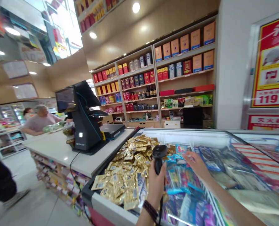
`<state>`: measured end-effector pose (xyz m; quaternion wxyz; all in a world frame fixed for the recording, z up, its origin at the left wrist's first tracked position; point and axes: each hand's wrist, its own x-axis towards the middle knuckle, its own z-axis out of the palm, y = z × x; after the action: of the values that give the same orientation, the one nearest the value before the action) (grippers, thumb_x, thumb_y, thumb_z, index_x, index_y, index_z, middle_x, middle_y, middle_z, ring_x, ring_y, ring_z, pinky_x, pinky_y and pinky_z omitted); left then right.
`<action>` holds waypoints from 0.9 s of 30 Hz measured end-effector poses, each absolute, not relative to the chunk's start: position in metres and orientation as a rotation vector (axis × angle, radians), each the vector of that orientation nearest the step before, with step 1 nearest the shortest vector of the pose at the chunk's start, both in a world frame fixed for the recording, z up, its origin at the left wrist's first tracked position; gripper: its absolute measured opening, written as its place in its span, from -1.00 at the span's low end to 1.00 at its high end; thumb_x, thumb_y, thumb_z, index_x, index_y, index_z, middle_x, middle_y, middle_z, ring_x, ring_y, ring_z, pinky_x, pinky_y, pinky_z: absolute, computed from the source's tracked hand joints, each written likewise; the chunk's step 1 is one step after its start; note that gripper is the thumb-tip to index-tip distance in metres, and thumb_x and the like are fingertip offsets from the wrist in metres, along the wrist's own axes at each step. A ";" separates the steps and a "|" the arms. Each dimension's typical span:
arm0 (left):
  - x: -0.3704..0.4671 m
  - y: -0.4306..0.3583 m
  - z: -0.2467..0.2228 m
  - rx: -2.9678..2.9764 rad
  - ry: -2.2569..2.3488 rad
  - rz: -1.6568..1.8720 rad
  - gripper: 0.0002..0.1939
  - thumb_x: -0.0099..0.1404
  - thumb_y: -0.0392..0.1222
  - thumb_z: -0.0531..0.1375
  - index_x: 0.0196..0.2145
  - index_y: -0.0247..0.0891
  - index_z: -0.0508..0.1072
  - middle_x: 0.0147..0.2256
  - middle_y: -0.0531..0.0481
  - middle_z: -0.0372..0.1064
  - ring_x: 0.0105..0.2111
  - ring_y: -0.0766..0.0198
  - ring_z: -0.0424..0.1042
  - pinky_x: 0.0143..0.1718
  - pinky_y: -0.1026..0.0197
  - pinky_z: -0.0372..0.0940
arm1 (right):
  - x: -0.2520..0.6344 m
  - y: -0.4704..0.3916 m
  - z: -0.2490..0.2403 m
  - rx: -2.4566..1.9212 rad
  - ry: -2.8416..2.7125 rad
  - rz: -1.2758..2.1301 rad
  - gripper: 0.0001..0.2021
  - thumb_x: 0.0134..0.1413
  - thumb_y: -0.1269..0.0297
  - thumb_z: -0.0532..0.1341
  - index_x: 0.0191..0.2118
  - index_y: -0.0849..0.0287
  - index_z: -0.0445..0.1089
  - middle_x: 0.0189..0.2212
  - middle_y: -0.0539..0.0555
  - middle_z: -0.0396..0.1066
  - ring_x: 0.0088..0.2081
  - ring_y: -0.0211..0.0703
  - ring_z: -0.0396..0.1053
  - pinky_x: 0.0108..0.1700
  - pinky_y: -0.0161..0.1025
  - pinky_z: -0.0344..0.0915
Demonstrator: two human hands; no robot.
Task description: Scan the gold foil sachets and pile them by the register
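Note:
My left hand (155,177), with a dark beaded bracelet at the wrist, is wrapped round the handle of a black barcode scanner (160,152). The scanner's cord hangs down past the wrist. My right hand (197,164) is just to the right, its fingers closed at the edge of a small blue packet (180,148) with red print; the exact grip is partly hidden. Left of the scanner lies a large heap of gold foil packets (127,175) on the chest freezer (120,207). Bright blue and purple packages (181,179) show beneath my hands.
A black checkout terminal (85,125) and a flat scale (112,130) stand on the white counter (59,147) at the left. A person (40,121) leans at its far end. Behind the freezer are shelves (139,91) of boxed goods. A red sign (273,62) hangs at the right.

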<state>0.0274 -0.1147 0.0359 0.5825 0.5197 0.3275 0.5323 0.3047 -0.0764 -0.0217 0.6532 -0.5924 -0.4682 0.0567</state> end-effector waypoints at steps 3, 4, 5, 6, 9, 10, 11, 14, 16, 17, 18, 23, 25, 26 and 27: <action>0.063 -0.130 0.037 1.226 0.676 1.146 -0.23 0.20 0.57 0.64 -0.15 -0.09 0.46 -0.56 0.29 0.25 -0.66 0.37 0.28 -0.57 0.31 0.21 | 0.348 -0.137 -0.028 -1.477 -1.151 -0.029 -0.32 -0.01 -0.67 0.43 -0.58 -0.15 0.44 -0.27 0.25 0.76 0.01 0.55 0.74 0.38 0.62 0.56; 0.076 -0.136 0.039 1.229 0.644 1.114 -0.22 0.18 0.57 0.64 -0.15 -0.09 0.46 -0.57 0.30 0.25 -0.66 0.37 0.28 -0.57 0.31 0.20 | 0.361 -0.156 -0.026 -1.507 -1.172 -0.099 -0.34 0.00 -0.63 0.44 -0.62 -0.15 0.43 -0.25 0.25 0.77 0.05 0.57 0.73 0.41 0.65 0.52; 0.088 -0.142 0.041 1.231 0.610 1.083 -0.22 0.18 0.57 0.65 -0.15 -0.09 0.45 -0.57 0.29 0.26 -0.66 0.38 0.27 -0.57 0.31 0.21 | 0.372 -0.173 -0.023 -1.530 -1.188 -0.173 -0.36 0.02 -0.57 0.46 -0.63 -0.14 0.43 -0.20 0.25 0.80 0.12 0.59 0.71 0.45 0.69 0.48; 0.098 -0.148 0.044 1.229 0.575 1.056 -0.22 0.17 0.57 0.65 -0.15 -0.09 0.46 -0.57 0.29 0.28 -0.66 0.38 0.27 -0.56 0.32 0.24 | 0.381 -0.188 -0.018 -1.545 -1.200 -0.248 -0.41 0.04 -0.49 0.47 -0.63 -0.14 0.45 -0.12 0.25 0.82 0.22 0.63 0.68 0.48 0.71 0.43; 0.123 -0.168 0.052 1.216 0.487 0.994 -0.22 0.19 0.56 0.65 -0.11 -0.09 0.48 -0.55 0.29 0.31 -0.65 0.39 0.27 -0.52 0.30 0.33 | 0.398 -0.219 0.006 -1.541 -1.226 -0.456 -0.56 0.13 -0.23 0.49 -0.60 -0.13 0.51 0.21 0.19 0.81 0.54 0.65 0.45 0.60 0.73 0.29; 0.128 -0.174 0.054 1.213 0.469 0.981 -0.22 0.20 0.56 0.65 -0.09 -0.10 0.49 -0.55 0.29 0.31 -0.65 0.38 0.28 -0.52 0.29 0.35 | 0.399 -0.225 0.015 -1.530 -1.232 -0.516 -0.61 0.15 -0.15 0.49 -0.58 -0.12 0.52 0.30 0.16 0.77 0.61 0.64 0.37 0.64 0.73 0.23; 0.131 -0.179 0.056 1.213 0.457 0.968 -0.21 0.20 0.57 0.64 -0.07 -0.10 0.51 -0.54 0.29 0.31 -0.65 0.37 0.29 -0.52 0.28 0.36 | 0.400 -0.228 0.024 -1.518 -1.235 -0.573 -0.64 0.17 -0.09 0.49 -0.56 -0.11 0.52 0.38 0.13 0.73 0.66 0.63 0.29 0.67 0.74 0.17; 0.131 -0.191 0.055 1.205 0.459 0.945 -0.15 0.17 0.58 0.65 0.03 -0.13 0.55 -0.51 0.27 0.34 -0.65 0.33 0.35 -0.53 0.26 0.37 | 0.397 -0.230 0.048 -1.502 -1.234 -0.711 -0.66 0.20 0.02 0.49 -0.52 -0.04 0.50 0.53 0.08 0.62 0.75 0.68 0.12 0.72 0.81 -0.02; 0.126 -0.195 0.053 1.200 0.482 0.950 -0.12 0.14 0.58 0.65 0.07 -0.13 0.57 -0.51 0.27 0.34 -0.65 0.32 0.36 -0.55 0.25 0.37 | 0.395 -0.228 0.058 -1.512 -1.249 -0.763 -0.66 0.25 0.04 0.49 -0.50 -0.01 0.51 0.61 0.07 0.54 0.78 0.72 0.03 0.71 0.87 -0.12; 0.122 -0.196 0.051 1.207 0.492 0.948 -0.12 0.15 0.58 0.65 0.08 -0.13 0.58 -0.51 0.27 0.33 -0.65 0.31 0.37 -0.55 0.25 0.39 | 0.393 -0.226 0.062 -1.522 -1.257 -0.774 -0.65 0.28 0.05 0.49 -0.50 -0.01 0.52 0.65 0.07 0.50 0.79 0.73 0.00 0.71 0.89 -0.15; 0.119 -0.197 0.050 1.217 0.505 0.949 -0.14 0.16 0.57 0.65 0.07 -0.13 0.59 -0.53 0.27 0.32 -0.64 0.30 0.38 -0.54 0.25 0.40 | 0.392 -0.224 0.064 -1.533 -1.260 -0.779 -0.66 0.30 0.06 0.48 -0.49 0.00 0.53 0.67 0.07 0.47 0.80 0.74 -0.04 0.70 0.90 -0.17; 0.108 -0.202 0.048 1.226 0.565 0.974 -0.18 0.18 0.56 0.64 0.02 -0.13 0.59 -0.55 0.27 0.27 -0.64 0.30 0.37 -0.58 0.29 0.31 | 0.384 -0.211 0.066 -1.557 -1.239 -0.753 -0.66 0.27 0.12 0.48 -0.52 0.01 0.50 0.63 0.11 0.51 0.81 0.78 -0.09 0.68 0.95 -0.25; 0.108 -0.204 0.049 1.206 0.568 1.006 -0.17 0.17 0.59 0.63 0.00 -0.13 0.58 -0.55 0.29 0.24 -0.65 0.33 0.31 -0.60 0.30 0.25 | 0.380 -0.208 0.066 -1.555 -1.227 -0.756 -0.66 0.24 0.15 0.48 -0.53 0.01 0.48 0.62 0.12 0.53 0.81 0.77 -0.08 0.69 0.92 -0.27; 0.108 -0.204 0.049 1.198 0.565 1.018 -0.17 0.17 0.60 0.63 0.00 -0.13 0.58 -0.55 0.29 0.24 -0.65 0.34 0.29 -0.60 0.31 0.24 | 0.378 -0.207 0.066 -1.554 -1.217 -0.760 -0.66 0.23 0.16 0.48 -0.54 0.02 0.47 0.62 0.12 0.52 0.81 0.76 -0.08 0.70 0.90 -0.28; 0.108 -0.204 0.049 1.194 0.562 1.019 -0.17 0.17 0.60 0.63 -0.01 -0.13 0.58 -0.55 0.29 0.24 -0.65 0.34 0.28 -0.60 0.31 0.24 | 0.376 -0.206 0.066 -1.553 -1.208 -0.762 -0.66 0.23 0.16 0.47 -0.54 0.02 0.47 0.63 0.12 0.51 0.81 0.75 -0.09 0.71 0.88 -0.29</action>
<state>0.1078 -0.2042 0.0493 0.6722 0.5302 0.2494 0.4526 0.3761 -0.2062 0.0664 0.4933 -0.6403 -0.4979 -0.3141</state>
